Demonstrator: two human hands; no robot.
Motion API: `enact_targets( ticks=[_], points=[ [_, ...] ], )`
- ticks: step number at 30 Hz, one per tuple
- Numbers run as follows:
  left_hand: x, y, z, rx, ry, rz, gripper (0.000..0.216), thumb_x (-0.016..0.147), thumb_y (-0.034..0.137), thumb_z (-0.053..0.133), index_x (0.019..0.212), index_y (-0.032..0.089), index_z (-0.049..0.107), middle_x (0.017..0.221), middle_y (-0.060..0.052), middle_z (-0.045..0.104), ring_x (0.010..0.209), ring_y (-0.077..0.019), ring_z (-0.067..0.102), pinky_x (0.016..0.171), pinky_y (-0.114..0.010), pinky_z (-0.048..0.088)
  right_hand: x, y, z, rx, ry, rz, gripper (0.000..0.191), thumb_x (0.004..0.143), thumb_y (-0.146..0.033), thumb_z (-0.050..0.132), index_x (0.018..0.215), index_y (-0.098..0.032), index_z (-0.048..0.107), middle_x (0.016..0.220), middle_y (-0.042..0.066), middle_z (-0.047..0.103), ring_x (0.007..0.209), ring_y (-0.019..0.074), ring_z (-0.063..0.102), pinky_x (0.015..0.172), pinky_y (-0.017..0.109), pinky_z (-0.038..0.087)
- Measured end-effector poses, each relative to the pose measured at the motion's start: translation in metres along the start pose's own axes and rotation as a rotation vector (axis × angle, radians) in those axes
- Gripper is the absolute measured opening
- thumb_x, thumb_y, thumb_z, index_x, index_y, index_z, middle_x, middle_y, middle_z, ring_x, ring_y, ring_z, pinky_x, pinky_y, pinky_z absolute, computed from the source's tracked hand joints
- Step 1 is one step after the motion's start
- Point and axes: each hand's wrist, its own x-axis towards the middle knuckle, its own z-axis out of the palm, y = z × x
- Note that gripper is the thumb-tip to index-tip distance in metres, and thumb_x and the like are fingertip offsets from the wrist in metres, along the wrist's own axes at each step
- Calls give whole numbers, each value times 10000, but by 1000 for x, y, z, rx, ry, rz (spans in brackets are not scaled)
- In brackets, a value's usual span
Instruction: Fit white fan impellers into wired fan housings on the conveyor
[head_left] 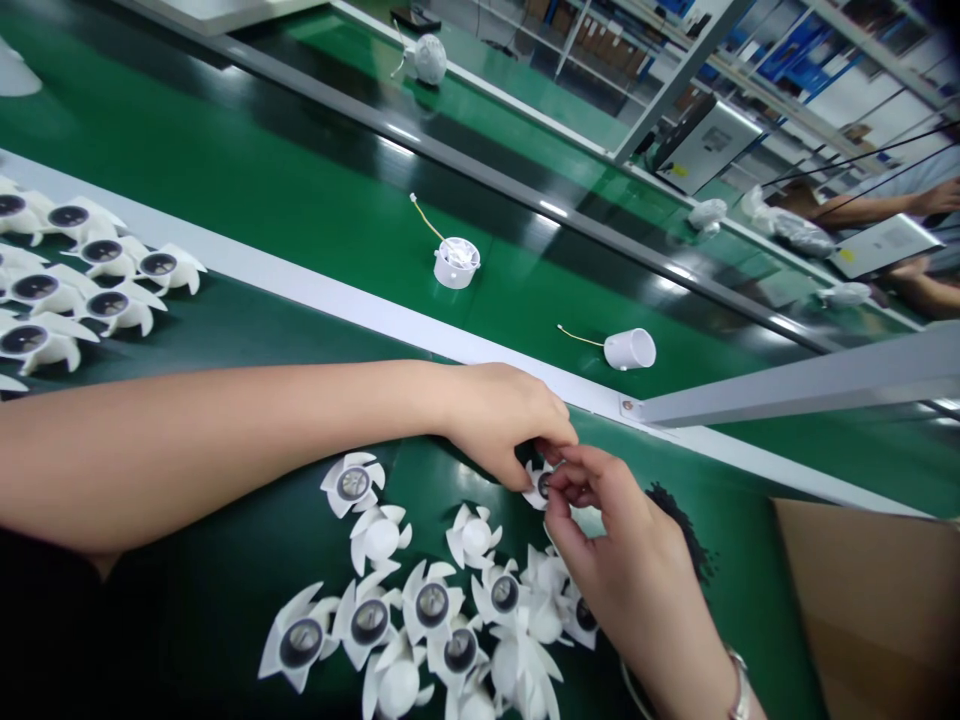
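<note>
My left hand [510, 415] reaches in from the left, its fingers closed on a small white fan impeller [537, 487]. From the lower right, my right hand [626, 535] meets it, thumb and fingertips pinched together at the impeller's dark hub. Whatever sits between those fingertips is too small or hidden to make out. Below both hands lie several loose white fan impellers [432, 604], some with the dark hub ring up and some with the smooth cap up. A pile of tiny black parts [682, 525] lies just beyond my right hand, partly covered by it.
Rows of white impellers [105, 252] stand at the far left. A cardboard box [870, 600] is at the right. Past the white rail [315, 300], a green belt carries two white fan housings [456, 265] with wires. A slanted metal post [810, 375] rises at right. Another person's hands [919, 270] hold a white panel.
</note>
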Motion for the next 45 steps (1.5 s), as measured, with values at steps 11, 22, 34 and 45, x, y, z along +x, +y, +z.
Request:
enact_targets(
  ticks=[11,22,34,45],
  points=[
    [0,0,0,3,-3,0,184,690,265,746,829,233,629,888,27,672,851,-167,619,601,-298,366,1,-4,0,-220,17,-141,69,935,-176,516,980,-165,566,739,14,629,589,140,594,546,272,431],
    [-1,-1,0,-20,-8,-12,179,709,273,748,838,238,628,942,26,694,883,-173,623,636,-294,370,-2,-12,-14,-311,9,-221,173,947,-171,507,1012,-140,664,677,4,663,514,135,601,493,285,407],
    [-2,-5,-2,-62,25,24,147,693,225,723,772,217,599,824,26,640,762,-149,577,611,-289,379,-16,-29,-7,-331,-35,-178,387,920,-126,404,1231,-54,623,943,151,766,701,239,743,521,312,574],
    [0,-6,-3,-69,17,9,156,689,235,727,770,215,594,805,24,634,760,-152,572,605,-281,364,-13,-12,-18,-214,-176,-184,479,938,-163,403,1404,-116,501,1047,154,750,916,299,745,653,394,637]
  ],
)
